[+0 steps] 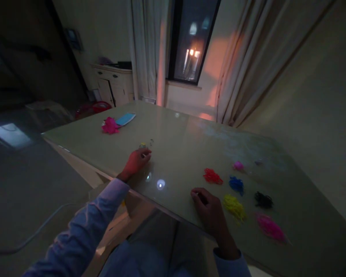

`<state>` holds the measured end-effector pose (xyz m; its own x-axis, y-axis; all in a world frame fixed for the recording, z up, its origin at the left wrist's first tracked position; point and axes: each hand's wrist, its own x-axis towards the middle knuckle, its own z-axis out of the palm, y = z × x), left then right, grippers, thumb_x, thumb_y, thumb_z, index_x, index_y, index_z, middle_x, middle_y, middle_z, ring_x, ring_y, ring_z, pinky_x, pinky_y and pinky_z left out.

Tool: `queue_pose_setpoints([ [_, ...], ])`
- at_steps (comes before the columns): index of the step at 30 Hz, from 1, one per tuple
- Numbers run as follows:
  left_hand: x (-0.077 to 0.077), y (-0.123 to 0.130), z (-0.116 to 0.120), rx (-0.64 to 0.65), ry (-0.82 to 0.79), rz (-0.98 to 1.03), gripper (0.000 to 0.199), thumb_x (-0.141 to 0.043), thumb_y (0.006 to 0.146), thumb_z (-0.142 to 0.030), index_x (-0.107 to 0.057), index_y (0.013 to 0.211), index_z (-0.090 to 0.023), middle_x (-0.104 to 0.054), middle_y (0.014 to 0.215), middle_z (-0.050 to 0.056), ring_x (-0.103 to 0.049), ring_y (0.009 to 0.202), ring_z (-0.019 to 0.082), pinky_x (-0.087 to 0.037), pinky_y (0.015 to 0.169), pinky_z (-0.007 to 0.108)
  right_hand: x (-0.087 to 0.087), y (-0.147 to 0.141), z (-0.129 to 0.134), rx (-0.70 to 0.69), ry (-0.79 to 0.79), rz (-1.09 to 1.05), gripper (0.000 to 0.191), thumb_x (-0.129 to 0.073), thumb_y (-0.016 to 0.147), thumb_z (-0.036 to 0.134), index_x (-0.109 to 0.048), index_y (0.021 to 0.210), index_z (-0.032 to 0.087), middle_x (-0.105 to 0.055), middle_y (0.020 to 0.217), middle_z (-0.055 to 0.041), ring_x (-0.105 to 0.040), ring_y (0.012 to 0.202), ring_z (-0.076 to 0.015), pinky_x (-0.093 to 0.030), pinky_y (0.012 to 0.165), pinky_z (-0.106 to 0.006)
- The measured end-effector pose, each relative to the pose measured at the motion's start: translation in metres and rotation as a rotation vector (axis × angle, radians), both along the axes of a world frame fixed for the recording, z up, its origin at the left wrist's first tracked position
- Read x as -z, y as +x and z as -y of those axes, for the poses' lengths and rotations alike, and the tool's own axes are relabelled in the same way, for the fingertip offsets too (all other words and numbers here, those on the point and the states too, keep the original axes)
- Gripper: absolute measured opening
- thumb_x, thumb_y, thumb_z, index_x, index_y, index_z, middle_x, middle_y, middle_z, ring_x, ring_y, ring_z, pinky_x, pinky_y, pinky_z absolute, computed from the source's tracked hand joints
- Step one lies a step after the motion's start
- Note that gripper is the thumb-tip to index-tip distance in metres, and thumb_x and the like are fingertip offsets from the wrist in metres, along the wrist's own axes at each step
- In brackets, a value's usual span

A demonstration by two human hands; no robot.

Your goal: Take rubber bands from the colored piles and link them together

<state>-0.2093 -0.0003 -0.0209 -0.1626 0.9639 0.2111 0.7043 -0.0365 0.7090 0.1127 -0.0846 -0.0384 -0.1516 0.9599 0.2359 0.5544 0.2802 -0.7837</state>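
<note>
My left hand [137, 161] is over the table with its fingers curled together, next to a small yellowish item [143, 146]; whatever is in the fingers is too small to make out. On the right, near the table's front edge, my right hand [210, 209] has thumb and fingers pinched together, and their contents cannot be made out. Close beside it lies a loose pile of thin yellow bands [234, 207]. Similar piles surround it: red bands [212, 176], blue bands [236, 185], black bands [263, 200] and pink bands [270, 227].
A light glossy table [173, 134] spreads before me. Toward its far left lie a crumpled pink item [110, 125] and a blue face mask [126, 119]. A small pink bundle [238, 166] sits behind the blue bands. Beyond stand a white cabinet [123, 82] and long curtains [148, 50].
</note>
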Motion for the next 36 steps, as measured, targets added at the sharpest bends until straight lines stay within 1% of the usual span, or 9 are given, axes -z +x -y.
queue_pose_setpoints([
  [2, -0.003, -0.017, -0.009, -0.059, -0.020, -0.115, 0.036, -0.053, 0.080, -0.033, -0.074, 0.104, -0.015, -0.075, 0.094, 0.009, -0.066, 0.075, 0.019, -0.051, 0.074, 0.030, 0.001, 0.000, -0.001, -0.008, 0.005, -0.004, 0.029, -0.056, 0.091, 0.044, -0.073, 0.089, 0.020, -0.068, 0.064, -0.0021, -0.061, 0.057, -0.0186, -0.046, 0.055, -0.027],
  [4, -0.004, -0.028, -0.015, -0.081, -0.047, -0.226, 0.036, -0.055, 0.079, -0.029, -0.074, 0.107, -0.015, -0.075, 0.096, 0.010, -0.067, 0.080, 0.020, -0.050, 0.076, 0.030, 0.002, 0.000, -0.002, -0.012, 0.005, -0.004, 0.030, -0.056, 0.091, 0.046, -0.073, 0.089, 0.021, -0.069, 0.065, -0.0027, -0.062, 0.057, -0.0192, -0.047, 0.055, -0.027],
  [7, -0.006, -0.033, -0.020, -0.067, -0.085, -0.351, 0.032, -0.059, 0.080, -0.029, -0.076, 0.103, -0.016, -0.074, 0.101, 0.012, -0.066, 0.089, 0.023, -0.048, 0.080, 0.030, 0.003, 0.001, -0.002, -0.011, 0.005, 0.002, 0.031, -0.056, 0.091, 0.048, -0.073, 0.088, 0.022, -0.070, 0.067, -0.0034, -0.063, 0.057, -0.0198, -0.049, 0.056, -0.027],
  [9, -0.006, -0.032, -0.022, -0.060, -0.106, -0.378, 0.027, -0.061, 0.081, -0.030, -0.077, 0.097, -0.017, -0.074, 0.102, 0.012, -0.066, 0.092, 0.023, -0.048, 0.080, 0.029, 0.002, 0.001, -0.002, -0.015, 0.004, 0.009, 0.032, -0.056, 0.090, 0.049, -0.073, 0.088, 0.022, -0.070, 0.067, -0.0037, -0.063, 0.056, -0.0200, -0.049, 0.055, -0.028],
  [13, -0.005, -0.025, -0.023, -0.079, -0.124, -0.377, 0.025, -0.058, 0.085, -0.029, -0.078, 0.093, -0.017, -0.074, 0.096, 0.012, -0.065, 0.087, 0.023, -0.046, 0.075, 0.029, 0.001, 0.002, -0.002, -0.020, -0.001, 0.022, 0.033, -0.055, 0.090, 0.050, -0.073, 0.087, 0.022, -0.072, 0.070, -0.0049, -0.065, 0.058, -0.0211, -0.052, 0.057, -0.029],
  [17, -0.003, -0.021, -0.022, -0.090, -0.112, -0.380, 0.028, -0.053, 0.089, -0.029, -0.077, 0.093, -0.016, -0.072, 0.098, 0.013, -0.063, 0.085, 0.022, -0.044, 0.073, 0.030, 0.002, 0.003, -0.003, -0.001, 0.000, 0.030, 0.033, -0.055, 0.090, 0.050, -0.073, 0.087, 0.022, -0.074, 0.074, -0.0057, -0.068, 0.063, -0.0224, -0.054, 0.061, -0.030],
  [24, 0.002, -0.021, -0.021, -0.093, -0.087, -0.374, 0.026, -0.049, 0.089, -0.025, -0.072, 0.089, -0.015, -0.068, 0.095, 0.012, -0.060, 0.081, 0.020, -0.042, 0.072, 0.029, 0.000, 0.002, -0.003, -0.003, -0.020, 0.040, 0.034, -0.055, 0.089, 0.050, -0.073, 0.087, 0.021, -0.075, 0.080, -0.0071, -0.071, 0.069, -0.0227, -0.055, 0.064, -0.029],
  [31, 0.003, -0.032, -0.021, -0.034, 0.009, -0.237, 0.019, -0.054, 0.085, -0.024, -0.070, 0.086, -0.014, -0.067, 0.090, 0.009, -0.059, 0.084, 0.020, -0.044, 0.077, 0.030, -0.003, 0.001, -0.002, 0.012, -0.023, 0.052, 0.037, -0.055, 0.088, 0.050, -0.073, 0.087, 0.019, -0.075, 0.076, -0.0067, -0.070, 0.067, -0.0212, -0.055, 0.064, -0.027],
  [36, -0.002, -0.034, -0.017, -0.003, 0.052, -0.081, 0.020, -0.055, 0.083, -0.029, -0.069, 0.079, -0.015, -0.068, 0.083, 0.006, -0.057, 0.072, 0.017, -0.045, 0.072, 0.029, -0.002, 0.001, -0.001, 0.019, -0.007, 0.051, 0.036, -0.055, 0.088, 0.049, -0.074, 0.087, 0.019, -0.075, 0.076, -0.0063, -0.070, 0.066, -0.0207, -0.055, 0.063, -0.026],
])
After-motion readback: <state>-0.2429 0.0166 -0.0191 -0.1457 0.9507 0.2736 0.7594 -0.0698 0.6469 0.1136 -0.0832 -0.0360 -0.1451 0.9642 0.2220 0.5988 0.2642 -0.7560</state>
